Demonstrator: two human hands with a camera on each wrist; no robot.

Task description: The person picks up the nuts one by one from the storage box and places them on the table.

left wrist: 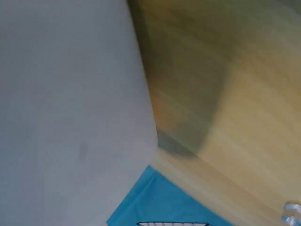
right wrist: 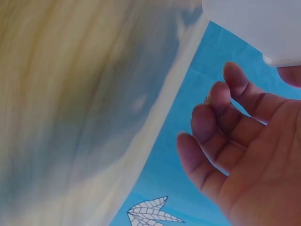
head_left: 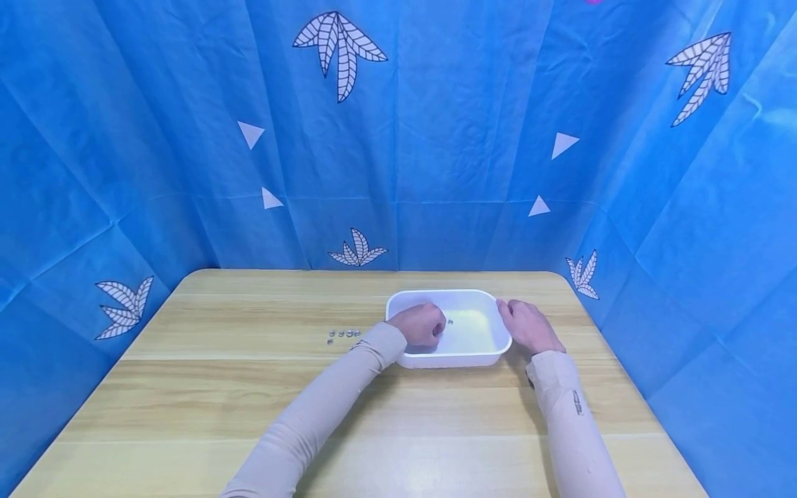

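Note:
A white plastic basin (head_left: 457, 360) stands on the wooden table. Inside it, at the left, is my left hand (head_left: 420, 325) with its fingers curled and pointing down; whether it pinches anything is hidden. One small silvery metal piece (head_left: 450, 321) lies on the basin floor beside that hand. My right hand (head_left: 532, 326) holds the basin's right rim, thumb over the edge and loosely bent fingers outside. Left of the basin, several small shiny metal pieces (head_left: 349, 333) lie on the table, mostly in a row. Part of a metal piece (left wrist: 291, 214) shows in the left wrist view.
The light wooden table (head_left: 187, 415) has rounded far corners. Blue curtains (head_left: 473, 138) with white leaf and triangle prints hang behind it and along both sides. My left forearm (head_left: 324, 408) crosses the table in front of the basin's left end.

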